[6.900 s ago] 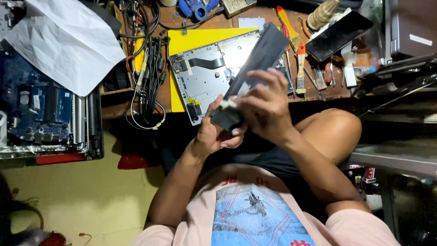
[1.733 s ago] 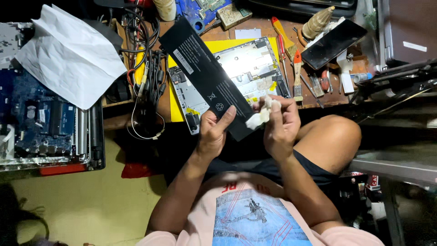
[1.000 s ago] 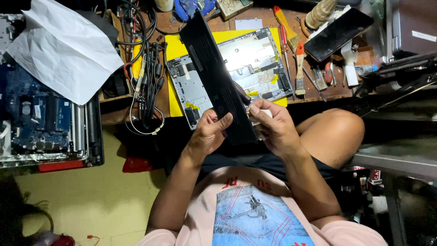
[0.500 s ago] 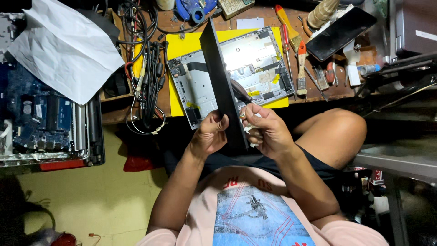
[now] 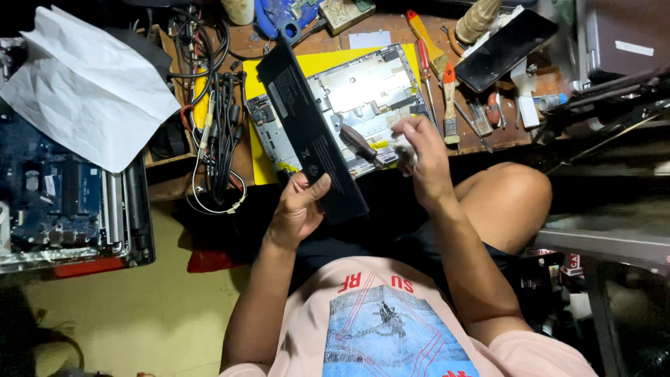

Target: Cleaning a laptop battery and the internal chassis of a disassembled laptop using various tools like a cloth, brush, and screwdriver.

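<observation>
My left hand (image 5: 299, 209) grips the near end of a long flat black battery pack (image 5: 307, 132), which slants up and left over the workbench edge. My right hand (image 5: 422, 157) is closed around a small white wad of cloth or tissue (image 5: 403, 148), a little to the right of the pack and not touching it. Behind both hands lies an opened silver laptop chassis (image 5: 363, 91) on a yellow mat (image 5: 255, 150). A dark-handled screwdriver (image 5: 359, 143) rests on the chassis between the pack and my right hand.
Crumpled white paper (image 5: 84, 84) and an opened laptop with a blue board (image 5: 49, 202) sit at the left. A bundle of black cables (image 5: 220, 126) hangs off the bench. Screwdrivers (image 5: 426, 63), a black phone (image 5: 506, 49) and small tools crowd the right; my bare knee (image 5: 513, 202) is below.
The battery pack has turned from edge-on to showing its flat labelled face, tilting left. My right hand has come off it and moved right with the white wad.
</observation>
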